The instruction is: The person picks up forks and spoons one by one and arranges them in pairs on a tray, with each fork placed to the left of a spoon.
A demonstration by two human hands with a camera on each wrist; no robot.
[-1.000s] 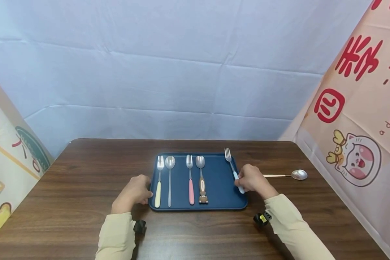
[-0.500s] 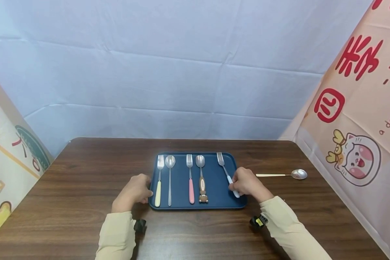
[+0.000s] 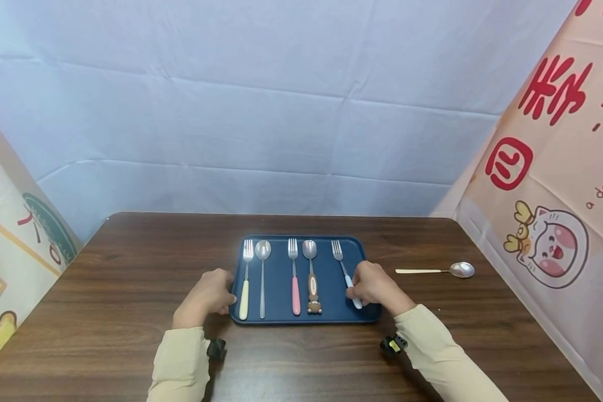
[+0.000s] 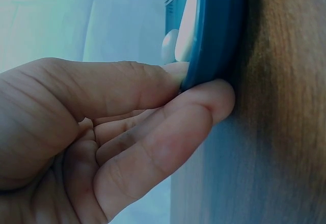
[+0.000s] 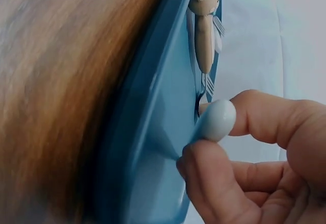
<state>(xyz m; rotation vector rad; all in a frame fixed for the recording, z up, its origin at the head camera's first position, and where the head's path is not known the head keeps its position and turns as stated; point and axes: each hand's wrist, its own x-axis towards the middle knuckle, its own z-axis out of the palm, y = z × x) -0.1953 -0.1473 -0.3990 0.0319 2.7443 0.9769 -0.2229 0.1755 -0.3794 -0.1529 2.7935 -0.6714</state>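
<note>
A blue tray [image 3: 276,279] lies on the table. My left hand [image 3: 208,296] pinches its left rim between thumb and fingers, as the left wrist view shows. Over the right part of the tray, my right hand [image 3: 377,286] pinches the pale blue handle of a fork [image 3: 338,254], its tines pointing away. On the tray lie a yellow-handled fork [image 3: 244,296], a thin metal spoon [image 3: 263,279], a pink-handled fork [image 3: 295,293] and a spoon with a brown bear handle [image 3: 312,290]. In the right wrist view the held fork's handle end [image 5: 219,119] sticks out between thumb and finger.
To the right of the tray a spoon [image 3: 459,270] with a cream handle lies on the brown wooden table [image 3: 130,268]. A pale cloth [image 3: 261,111] hangs behind the table, and printed cloths [image 3: 548,195] hang at the sides.
My right hand has moved left with the blue-handled fork, from the tray's right rim to further inside the tray. The fork now stands straighter. My left hand has stayed at the left rim.
</note>
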